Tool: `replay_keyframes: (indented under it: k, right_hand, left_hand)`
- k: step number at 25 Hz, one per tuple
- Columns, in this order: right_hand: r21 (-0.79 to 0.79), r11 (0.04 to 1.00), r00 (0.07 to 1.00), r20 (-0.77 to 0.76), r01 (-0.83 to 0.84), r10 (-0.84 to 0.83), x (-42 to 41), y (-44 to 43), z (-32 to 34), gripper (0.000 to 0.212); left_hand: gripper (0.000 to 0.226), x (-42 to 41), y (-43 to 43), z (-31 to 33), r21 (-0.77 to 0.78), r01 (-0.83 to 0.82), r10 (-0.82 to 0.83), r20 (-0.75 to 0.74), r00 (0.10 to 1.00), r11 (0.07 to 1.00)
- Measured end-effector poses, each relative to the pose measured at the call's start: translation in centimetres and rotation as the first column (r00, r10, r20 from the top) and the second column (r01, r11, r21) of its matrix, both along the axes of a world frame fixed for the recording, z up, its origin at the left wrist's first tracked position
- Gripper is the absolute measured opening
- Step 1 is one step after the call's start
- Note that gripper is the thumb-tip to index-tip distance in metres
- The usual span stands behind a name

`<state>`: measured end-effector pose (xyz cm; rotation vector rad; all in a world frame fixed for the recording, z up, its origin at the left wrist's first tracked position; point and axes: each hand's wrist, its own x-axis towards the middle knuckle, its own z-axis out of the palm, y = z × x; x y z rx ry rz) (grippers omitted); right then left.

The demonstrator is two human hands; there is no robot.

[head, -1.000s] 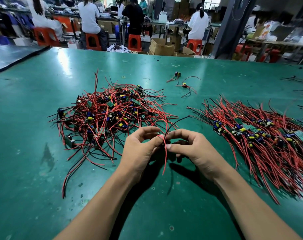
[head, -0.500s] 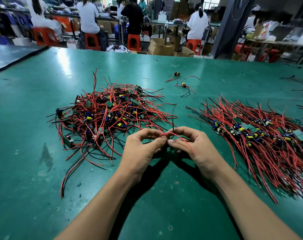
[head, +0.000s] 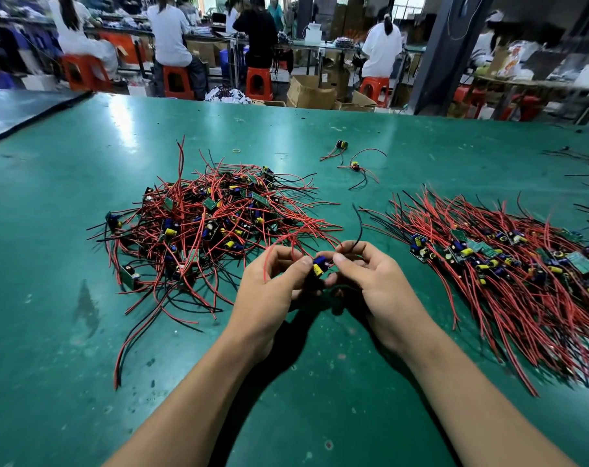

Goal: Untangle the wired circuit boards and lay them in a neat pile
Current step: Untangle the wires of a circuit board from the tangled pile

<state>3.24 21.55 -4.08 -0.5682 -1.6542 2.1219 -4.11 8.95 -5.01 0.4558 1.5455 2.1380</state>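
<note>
A small circuit board (head: 320, 267) with a blue and a yellow part sits between my two hands, above the green table (head: 320, 392). My left hand (head: 272, 284) pinches it from the left, with a red wire looping over its fingers. My right hand (head: 370, 281) pinches it from the right; a black wire (head: 357, 227) rises from those fingers. A tangled heap of boards with red and black wires (head: 205, 227) lies to the left. A combed-out pile of wired boards (head: 508, 264) lies to the right.
Two loose wired boards (head: 353, 165) and a small rubber band (head: 236, 151) lie further back on the table. More wires (head: 586, 163) show at the far right edge. Beyond the table, people sit on orange stools among cardboard boxes.
The board has turned up into view between my fingertips. The red wire that hung down now loops over my left hand, and a black wire sticks up from my right.
</note>
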Motion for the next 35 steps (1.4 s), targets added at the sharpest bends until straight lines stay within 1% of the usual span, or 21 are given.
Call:
replay_keyframes:
  k: [2,4,6,8,10,12,14,15,16,18,19,20,22,24,26,28,32,35]
  right_hand:
    - [-0.109,0.994,1.0,0.01,0.021,-0.02,-0.1,-0.1,0.0,0.009]
    - [-0.236,0.971,0.999,0.032,0.04,-0.033,-0.3,-0.1,0.1,0.01]
    - [-0.381,0.924,0.999,0.032,0.03,-0.019,-0.4,-0.1,0.2,0.01]
    - [-0.493,0.87,0.999,0.033,0.018,-0.002,-0.4,0.0,0.3,0.009]
    - [-0.552,0.834,0.999,0.036,0.027,-0.009,-0.4,0.2,0.3,0.011]
    - [-0.565,0.824,0.999,0.034,0.046,-0.032,-0.4,0.5,0.2,0.009]
    - [-0.571,0.819,0.998,0.022,0.059,-0.057,-0.3,1.0,0.4,0.005]
    - [-0.557,0.829,0.998,0.011,0.055,-0.059,-0.1,1.3,0.4,0.007]
    - [-0.503,0.863,0.999,0.002,0.045,-0.051,0.0,1.6,0.5,0.008]
    - [-0.265,0.964,1.0,0.005,0.008,-0.007,0.2,1.6,0.6,0.01]
    - [-0.142,0.99,1.0,0.001,-0.01,0.01,0.2,1.3,0.5,0.01]
    - [-0.049,0.999,1.0,-0.008,-0.018,0.017,0.2,0.9,0.4,0.01]
    - [0.073,0.997,0.999,-0.037,-0.011,0.014,0.2,0.3,0.2,0.011]
    - [0.147,0.989,0.998,-0.059,0.001,0.008,0.3,0.1,0.0,0.009]
    - [0.21,0.978,0.999,-0.05,0.017,-0.006,0.3,0.2,-0.2,0.004]
    - [0.229,0.973,1.0,-0.017,0.024,-0.021,0.2,0.1,-0.3,0.001]
    - [0.048,0.998,1.0,0.018,-0.026,0.025,0.2,0.2,-0.2,0.009]
    - [-0.022,0.998,0.998,0.001,-0.066,0.066,0.5,0.6,-0.1,0.006]
  left_hand:
    - [0.008,0.0,0.0,0.2,0.042,0.01,-0.012,0.057,0.998,0.999]
    - [0.007,0.2,-0.1,0.4,0.058,0.021,-0.026,0.082,0.996,0.998]
    - [0.006,0.3,-0.1,0.6,0.091,0.021,-0.032,0.127,0.991,0.996]
    - [0.007,0.3,-0.1,0.7,0.143,0.024,-0.052,0.196,0.979,0.989]
    - [0.01,0.3,-0.2,0.6,0.138,0.044,-0.07,0.19,0.979,0.989]
    - [0.015,0.3,-0.3,0.4,0.102,0.098,-0.11,0.119,0.987,0.99]
    - [0.024,0.2,-0.5,0.4,0.056,0.166,-0.17,0.084,0.982,0.985]
    - [0.027,0.0,-0.6,0.5,0.04,0.193,-0.196,0.089,0.977,0.98]
    - [0.027,-0.1,-0.7,0.5,0.038,0.205,-0.208,0.109,0.972,0.978]
    - [0.018,-0.3,-0.6,0.7,0.051,0.196,-0.202,0.173,0.964,0.979]
    - [0.015,-0.2,-0.5,0.8,0.049,0.192,-0.198,0.192,0.961,0.98]
    - [0.016,-0.1,-0.4,0.7,0.026,0.19,-0.192,0.182,0.965,0.981]
    - [0.021,0.1,-0.2,0.5,-0.064,0.186,-0.181,0.073,0.981,0.981]
    - [0.024,0.4,-0.2,0.2,-0.118,0.179,-0.182,-0.014,0.983,0.977]
    - [0.025,0.3,-0.4,0.2,-0.126,0.174,-0.178,-0.026,0.984,0.977]
    - [0.024,0.2,-0.5,0.1,-0.142,0.168,-0.173,-0.028,0.984,0.976]
    - [0.021,0.2,-0.4,0.2,-0.151,0.167,-0.171,-0.014,0.985,0.974]
    - [0.016,0.3,-0.4,0.3,-0.167,0.154,-0.159,-0.019,0.987,0.974]
